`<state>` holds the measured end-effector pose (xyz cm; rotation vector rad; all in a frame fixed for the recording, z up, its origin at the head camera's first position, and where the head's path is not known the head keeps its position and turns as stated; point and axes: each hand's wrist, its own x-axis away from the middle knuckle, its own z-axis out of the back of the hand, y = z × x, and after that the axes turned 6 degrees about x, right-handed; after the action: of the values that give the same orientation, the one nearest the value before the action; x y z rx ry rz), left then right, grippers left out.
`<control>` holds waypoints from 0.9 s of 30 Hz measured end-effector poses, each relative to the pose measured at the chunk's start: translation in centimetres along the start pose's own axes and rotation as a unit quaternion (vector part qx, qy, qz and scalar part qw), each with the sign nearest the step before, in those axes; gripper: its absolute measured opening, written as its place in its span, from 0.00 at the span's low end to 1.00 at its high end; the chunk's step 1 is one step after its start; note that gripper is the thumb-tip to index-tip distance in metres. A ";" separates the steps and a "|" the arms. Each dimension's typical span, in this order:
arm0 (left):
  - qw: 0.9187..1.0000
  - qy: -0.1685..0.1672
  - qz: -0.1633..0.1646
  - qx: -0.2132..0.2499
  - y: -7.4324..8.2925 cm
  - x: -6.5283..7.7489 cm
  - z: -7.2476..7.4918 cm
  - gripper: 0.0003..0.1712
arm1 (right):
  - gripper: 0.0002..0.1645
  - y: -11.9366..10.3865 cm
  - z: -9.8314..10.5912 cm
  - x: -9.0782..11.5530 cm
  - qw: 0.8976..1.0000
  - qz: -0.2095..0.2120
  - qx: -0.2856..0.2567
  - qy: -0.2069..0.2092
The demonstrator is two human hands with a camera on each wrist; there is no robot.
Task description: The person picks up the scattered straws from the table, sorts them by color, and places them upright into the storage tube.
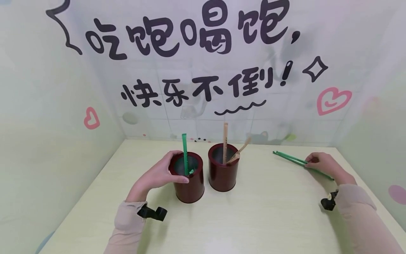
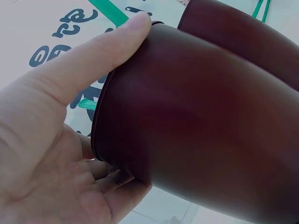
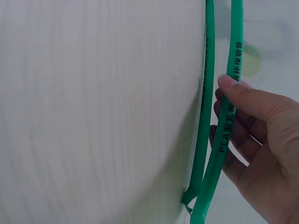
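My left hand [image 1: 160,173] grips the upper part of a dark red canister [image 1: 190,190], thumb over the near rim, fingers round the far left side. In it one green-wrapped straw [image 1: 185,150] stands upright, with another bit of green wrapper low by the rim. At the right, my right hand [image 1: 325,165] pinches a green paper-wrapped straw [image 3: 224,126] printed with black lettering. Beside it a second green straw [image 3: 204,121] lies on the table, nearly parallel. In the left wrist view, the canister's wall [image 2: 187,112] fills most of the picture.
Just right of the held canister stands a second dark red canister [image 1: 222,178], holding beige-wrapped straws [image 1: 225,141] that lean different ways. The pale table [image 1: 253,218] ends at a back wall [image 1: 196,123] with black lettering, and has side walls.
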<state>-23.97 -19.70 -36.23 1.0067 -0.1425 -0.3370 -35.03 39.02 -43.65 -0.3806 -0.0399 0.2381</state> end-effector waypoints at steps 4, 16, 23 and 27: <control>1.000 0.000 -0.001 0.001 0.0 0.0 0.0 0.53 | 0.12 -0.4 0.2 0.4 1.000 -0.004 -0.012 0.008; 1.000 -0.001 0.003 -0.001 0.0 0.0 0.0 0.53 | 0.15 -2.0 0.6 1.6 0.994 0.005 -0.094 0.052; 1.000 -0.001 0.005 0.000 0.0 -0.1 0.0 0.54 | 0.14 -3.3 1.0 2.2 0.984 0.025 -0.150 0.092; 1.000 -0.001 0.002 0.001 0.0 -0.1 0.0 0.53 | 0.15 -4.6 1.7 2.6 0.978 0.023 -0.177 0.110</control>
<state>-24.07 -19.67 -36.17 1.0084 -0.1472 -0.3338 -31.60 36.12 -40.40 -0.7613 0.1479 0.2341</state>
